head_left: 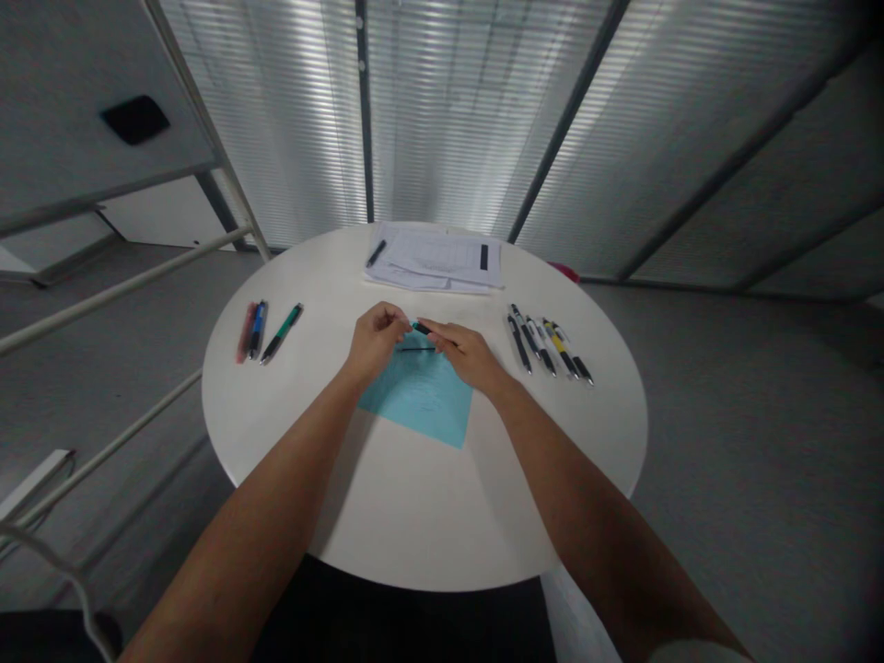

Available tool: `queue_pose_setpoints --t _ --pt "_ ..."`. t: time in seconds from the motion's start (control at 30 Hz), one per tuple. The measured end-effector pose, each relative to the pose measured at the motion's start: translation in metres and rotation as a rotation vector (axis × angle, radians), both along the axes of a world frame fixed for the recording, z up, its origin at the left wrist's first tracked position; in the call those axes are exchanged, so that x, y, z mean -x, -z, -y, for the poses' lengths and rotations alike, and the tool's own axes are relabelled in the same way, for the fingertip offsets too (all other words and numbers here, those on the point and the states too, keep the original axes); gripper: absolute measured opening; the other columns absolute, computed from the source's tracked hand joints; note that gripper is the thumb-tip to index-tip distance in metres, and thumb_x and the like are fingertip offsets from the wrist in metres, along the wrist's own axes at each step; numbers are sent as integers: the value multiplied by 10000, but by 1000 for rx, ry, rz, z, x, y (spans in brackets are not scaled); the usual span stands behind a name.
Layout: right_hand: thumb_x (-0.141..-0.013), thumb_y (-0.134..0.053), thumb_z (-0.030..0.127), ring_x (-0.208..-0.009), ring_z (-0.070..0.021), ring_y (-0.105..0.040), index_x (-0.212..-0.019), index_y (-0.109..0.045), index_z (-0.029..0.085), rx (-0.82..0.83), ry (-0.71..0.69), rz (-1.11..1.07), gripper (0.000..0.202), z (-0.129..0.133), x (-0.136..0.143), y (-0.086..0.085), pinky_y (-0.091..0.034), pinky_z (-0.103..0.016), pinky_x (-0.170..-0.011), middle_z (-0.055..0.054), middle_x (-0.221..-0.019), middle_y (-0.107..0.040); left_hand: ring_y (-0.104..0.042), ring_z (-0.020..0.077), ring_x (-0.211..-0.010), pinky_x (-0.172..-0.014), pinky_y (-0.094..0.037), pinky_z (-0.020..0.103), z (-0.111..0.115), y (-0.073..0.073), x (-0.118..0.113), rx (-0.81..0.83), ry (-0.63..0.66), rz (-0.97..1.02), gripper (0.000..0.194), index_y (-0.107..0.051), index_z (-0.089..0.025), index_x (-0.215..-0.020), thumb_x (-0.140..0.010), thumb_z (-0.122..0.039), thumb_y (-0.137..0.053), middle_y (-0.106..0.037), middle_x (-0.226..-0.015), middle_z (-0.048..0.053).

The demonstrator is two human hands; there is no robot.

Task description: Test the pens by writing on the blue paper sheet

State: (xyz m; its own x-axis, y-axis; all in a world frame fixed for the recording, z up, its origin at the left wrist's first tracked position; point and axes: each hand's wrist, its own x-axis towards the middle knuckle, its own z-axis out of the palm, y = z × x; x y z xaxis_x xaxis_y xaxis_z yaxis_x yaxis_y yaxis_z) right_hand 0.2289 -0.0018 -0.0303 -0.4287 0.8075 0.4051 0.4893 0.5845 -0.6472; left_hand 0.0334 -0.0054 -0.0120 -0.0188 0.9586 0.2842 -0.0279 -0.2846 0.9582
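Above a light-blue sheet of paper [421, 405], my two hands meet near the middle of the round white table. My right hand [466, 352] is closed on a dark pen part with a green tip [421, 327], pointing towards my left hand. My left hand [377, 339] is pinched close to that tip; whatever its fingers hold is too small to make out. A thin dark rod like a pen refill [416, 349] lies across the paper, just below the fingers. Handwriting shows faintly on the sheet.
At left lie a red pen [246, 332], a blue pen [258, 329] and a green pen [282, 333]. Several black, white and yellow pens [551, 345] lie at right. Printed papers [442, 258] with a dark pen [376, 253] on them sit at the far edge.
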Motion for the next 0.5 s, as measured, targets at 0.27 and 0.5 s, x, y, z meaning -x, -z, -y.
queue_pose_setpoints --t 0.27,0.5 --pt "-1006 -446 426 -711 -142 -562 -1372 -597 305 15 -35 -16 414 1 1 -2 -477 -303 -726 -33 -856 -623 -501 107 -573 -574 -383 244 -3 6 3 -54 -48 -108 45 -602 -176 -704 -721 -206 -630 -559 -599 -29" --pt "-997 -461 459 -690 -129 -548 -1351 -613 320 5 -4 -77 410 1 2 0 -479 -299 -727 -21 -860 -590 -519 106 -574 -567 -380 245 0 2 3 -56 -37 -51 33 -599 -170 -694 -720 -187 -608 -630 -650 0"
